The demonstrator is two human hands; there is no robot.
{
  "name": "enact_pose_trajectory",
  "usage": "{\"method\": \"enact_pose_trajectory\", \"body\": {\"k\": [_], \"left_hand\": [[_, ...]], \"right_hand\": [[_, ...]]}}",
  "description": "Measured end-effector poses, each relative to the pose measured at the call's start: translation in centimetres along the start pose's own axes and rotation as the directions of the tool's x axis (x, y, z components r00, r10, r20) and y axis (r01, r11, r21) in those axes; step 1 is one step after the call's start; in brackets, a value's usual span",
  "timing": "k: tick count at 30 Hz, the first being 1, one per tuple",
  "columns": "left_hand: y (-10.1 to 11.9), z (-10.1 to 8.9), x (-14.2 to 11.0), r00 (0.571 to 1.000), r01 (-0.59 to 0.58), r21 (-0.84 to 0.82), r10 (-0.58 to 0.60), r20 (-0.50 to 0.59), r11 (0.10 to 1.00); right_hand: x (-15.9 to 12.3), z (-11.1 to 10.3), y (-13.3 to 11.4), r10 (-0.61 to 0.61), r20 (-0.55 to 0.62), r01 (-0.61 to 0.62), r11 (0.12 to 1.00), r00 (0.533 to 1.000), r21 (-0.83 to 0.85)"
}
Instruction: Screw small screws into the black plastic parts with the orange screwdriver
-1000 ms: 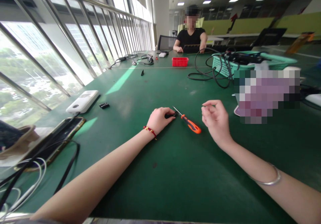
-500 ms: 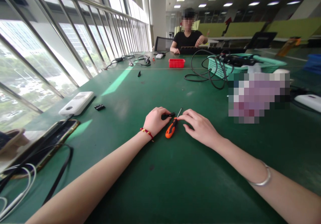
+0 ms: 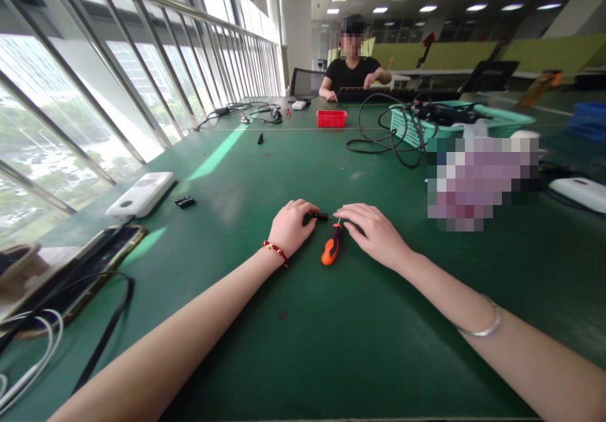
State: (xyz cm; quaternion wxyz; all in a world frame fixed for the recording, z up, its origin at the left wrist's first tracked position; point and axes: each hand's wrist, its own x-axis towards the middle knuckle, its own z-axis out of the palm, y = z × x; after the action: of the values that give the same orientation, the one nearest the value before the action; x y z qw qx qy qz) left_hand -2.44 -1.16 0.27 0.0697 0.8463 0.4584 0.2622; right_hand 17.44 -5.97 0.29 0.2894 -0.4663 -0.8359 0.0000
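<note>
Bench (image 3: 284, 371) spreads wide ahead of you, near edge just showing at the bottom, open green between your forearms. Your right hand (image 3: 376, 236) now: grip apart, fingertips over the shaft, contact too close to call. Screwdriver (image 3: 330, 248) lies between your hands, far end lost behind fingers. Your left hand (image 3: 291, 226) clamps the small black piece (image 3: 322, 216), partly hidden.

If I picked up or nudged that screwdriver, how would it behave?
The screwdriver is likely stiff: its shaft looks like thin metal. It would probably feel heavier at the handle, which looks much thicker. Pushed, it may roll a little, as that handle looks rounded.
</note>
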Motion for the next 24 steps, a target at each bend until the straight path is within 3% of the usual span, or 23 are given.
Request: {"method": "enact_pose_trajectory", "body": {"k": [6,9,12,14,24], "left_hand": [[0.0,0.0,0.0,1.0,-0.013,0.006,0.013,0.012,1.0],[0.0,0.0,0.1,1.0,-0.019,0.009,0.019,0.023,1.0],[0.0,-0.1,0.0,0.999,-0.021,0.011,0.02,0.027,1.0],[0.1,-0.1,0.0,0.999,-0.018,0.011,0.017,0.027,1.0],[0.2,0.0,0.0,1.0,-0.004,-0.02,0.004,0.006,1.0]], "right_hand": [[0.9,-0.1,0.2,0.058,0.038,-0.058,0.998,0.998,-0.008],[2.4,-0.7,0.4,0.122,0.163,-0.115,0.992,0.979,-0.05],[4.1,-1.1,0.5,0.203,0.322,-0.192,0.979,0.924,-0.066],[4.9,-1.0,0.5,0.241,0.364,-0.227,0.97,0.9,-0.081],[4.1,0.8,1.8,0.172,0.192,-0.182,0.982,0.966,0.038]]}}
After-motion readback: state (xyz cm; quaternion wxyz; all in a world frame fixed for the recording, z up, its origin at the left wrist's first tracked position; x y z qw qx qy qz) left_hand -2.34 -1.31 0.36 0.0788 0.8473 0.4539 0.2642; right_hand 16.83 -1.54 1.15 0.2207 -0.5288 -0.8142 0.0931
